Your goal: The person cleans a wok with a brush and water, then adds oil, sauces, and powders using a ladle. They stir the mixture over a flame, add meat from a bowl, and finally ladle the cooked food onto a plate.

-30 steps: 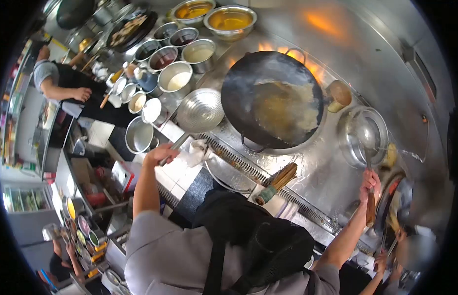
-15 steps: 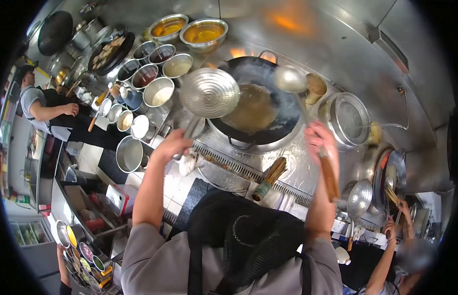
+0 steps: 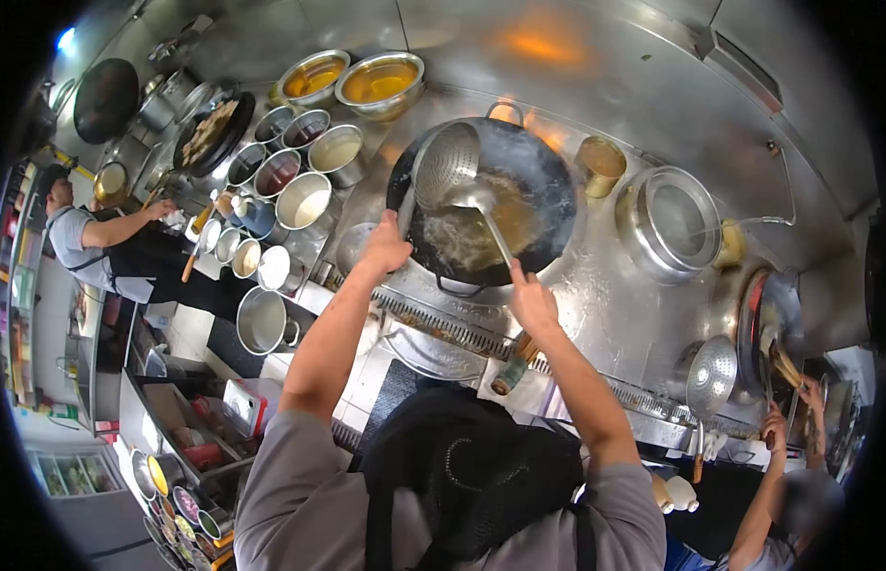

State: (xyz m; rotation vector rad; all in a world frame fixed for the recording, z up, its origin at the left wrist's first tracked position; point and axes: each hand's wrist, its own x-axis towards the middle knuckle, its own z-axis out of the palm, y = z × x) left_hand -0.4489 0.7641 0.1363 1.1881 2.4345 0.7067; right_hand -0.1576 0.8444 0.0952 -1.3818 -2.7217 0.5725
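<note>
Fingers of the right hand [image 3: 531,303] wrap the ladle [image 3: 493,235] handle; the left hand [image 3: 384,249] grips the strainer [image 3: 448,167] handle. Both tools sit over the wok [image 3: 552,186], farther off. They look like stiff steel, probably hot and greasy, best held at the handle ends.

The one camera sits on my head and looks forward and steeply down over my own shoulders, which fill the bottom edge. Its wide, round lens bends the scene and leaves dark corners. It is near enough that my left hand [image 3: 386,249] on the skimmer [image 3: 448,164] and my right hand [image 3: 531,300] on the ladle [image 3: 495,238] sit mid-frame, with the wok [image 3: 548,181] just above them and the steel tabletop [image 3: 605,314] spreading to both sides.
</note>
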